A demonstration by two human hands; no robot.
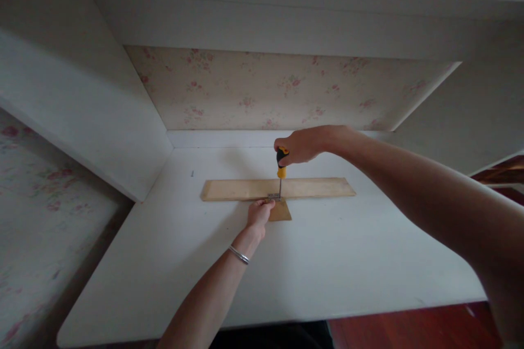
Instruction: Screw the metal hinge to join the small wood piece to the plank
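Head view: right grip [303, 146] wrapped round yellow-black screwdriver [281, 173], tip at grey metal piece [273, 196]; left grip [260, 211] curled, hold unclear.

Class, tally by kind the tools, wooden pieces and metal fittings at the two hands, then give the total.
Tools: 1 (yellow-and-black screwdriver)
Wooden pieces: 2 (long board, small piece)
Metal fittings: 1 (small metal plate)
Total: 4
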